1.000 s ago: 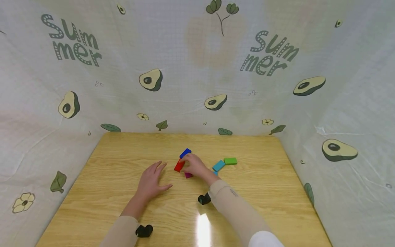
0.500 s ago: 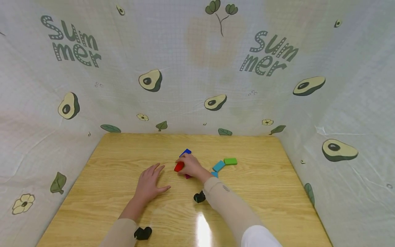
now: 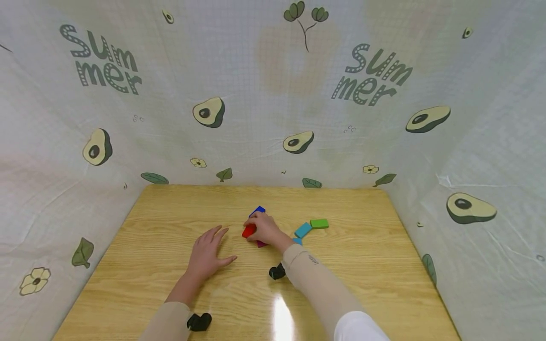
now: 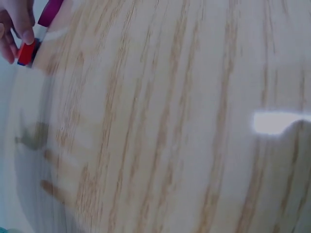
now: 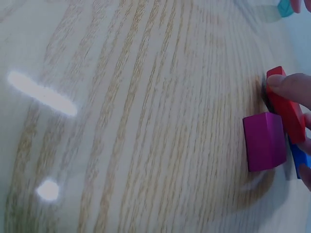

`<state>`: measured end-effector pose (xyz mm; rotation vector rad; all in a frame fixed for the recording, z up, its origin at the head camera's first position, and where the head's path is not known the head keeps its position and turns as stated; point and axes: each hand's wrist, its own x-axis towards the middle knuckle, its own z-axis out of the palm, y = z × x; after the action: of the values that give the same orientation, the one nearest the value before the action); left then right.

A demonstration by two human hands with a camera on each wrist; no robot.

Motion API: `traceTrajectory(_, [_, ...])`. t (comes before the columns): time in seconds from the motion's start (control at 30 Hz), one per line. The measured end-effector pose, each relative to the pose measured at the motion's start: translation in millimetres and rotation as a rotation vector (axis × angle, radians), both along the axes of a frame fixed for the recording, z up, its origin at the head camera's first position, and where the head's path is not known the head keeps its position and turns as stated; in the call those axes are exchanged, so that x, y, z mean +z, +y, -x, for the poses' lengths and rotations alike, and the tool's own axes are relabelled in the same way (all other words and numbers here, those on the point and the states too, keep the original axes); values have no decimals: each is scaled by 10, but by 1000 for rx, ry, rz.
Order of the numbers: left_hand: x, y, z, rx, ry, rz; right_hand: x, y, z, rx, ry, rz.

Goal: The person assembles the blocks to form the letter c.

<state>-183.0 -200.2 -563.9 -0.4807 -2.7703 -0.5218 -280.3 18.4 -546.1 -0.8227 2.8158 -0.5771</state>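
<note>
Right hand (image 3: 265, 228) pinches the red block (image 5: 290, 119) between thumb and fingers, blue block (image 3: 258, 210) beyond, purple block (image 5: 265, 143) just beside; whether they touch, can't tell. Light, level pressure should spare those neighbours a nudge. Left hand (image 3: 206, 255), fingers spread, holds nothing, apart from the blocks.

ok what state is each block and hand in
Right hand, pinching the red block
Left hand, fingers spread
Red block, pinched, lifted or not unclear
Blue block, partly hidden by right hand
Purple block, on the table
Far light blue block, lying flat
Near light blue block, partly hidden
Green block, lying flat
Teal piece, mostly out of right wrist view
</note>
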Motion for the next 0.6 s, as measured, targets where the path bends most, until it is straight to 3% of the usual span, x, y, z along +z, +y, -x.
traceTrajectory(0.37, [49,182,35,-42,12,-34,134,270,2,-50,-32,101])
traceTrajectory(0.6, [128,338,72,-63,-18,-44,188,450,-4,-72,6,92])
